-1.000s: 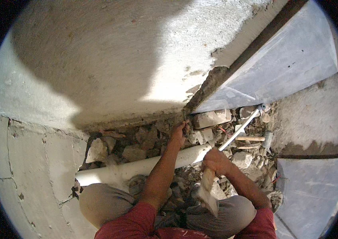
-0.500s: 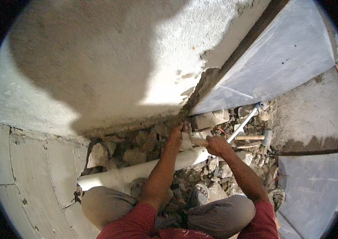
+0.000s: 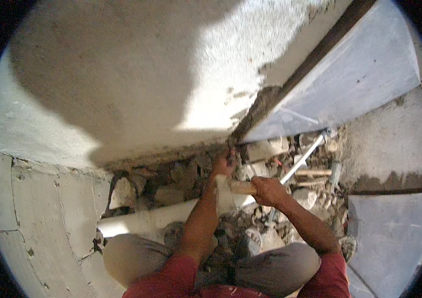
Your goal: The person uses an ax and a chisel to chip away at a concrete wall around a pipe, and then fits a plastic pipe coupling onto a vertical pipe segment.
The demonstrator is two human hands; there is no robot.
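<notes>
The hammer handle is tan, the shirt red, trousers grey.

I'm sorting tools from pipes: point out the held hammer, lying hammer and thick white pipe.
Held hammer (image 3: 242, 187), head view: wooden handle.
Lying hammer (image 3: 315, 173), head view: wooden handle.
Thick white pipe (image 3: 154, 216), head view: its left stretch.

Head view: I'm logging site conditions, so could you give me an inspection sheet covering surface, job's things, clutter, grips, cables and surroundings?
Surface: uneven rubble, loose stones
Job's things: hammer, wooden handle, head blurred
Clutter: thick white pipe across the rubble; thin white pipe; spare hammer lying at the right
Grips: right grip closed around the hammer's handle; left grip near the wall's foot, contents too blurred to tell
Cables: none certain; a red scrap is unclear
Surroundings: rough wall ahead, partly shadowed; blue-grey slab to the right
</notes>
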